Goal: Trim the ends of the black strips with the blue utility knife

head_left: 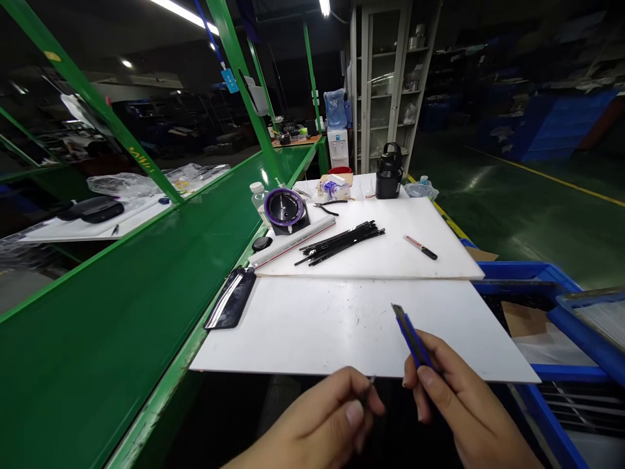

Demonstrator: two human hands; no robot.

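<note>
Blue utility knife (413,339), blade slanting forward and left

Factory workshop, prob. an assembly area: long green desk (122,312), blue crates (527,270), glass-front cabinet (385,85), water cooler (338,148), shiny green floor (532,215) w/ yellow line (551,176), storage racks (488,71) in back. Also utility knife (413,339) in hand, pliers (328,208) on desk.

The left hand (315,423) and right hand (463,404) are bare, with slim, tapering fingers (439,365) and short, smooth, neatly trimmed nails (355,413)
</note>
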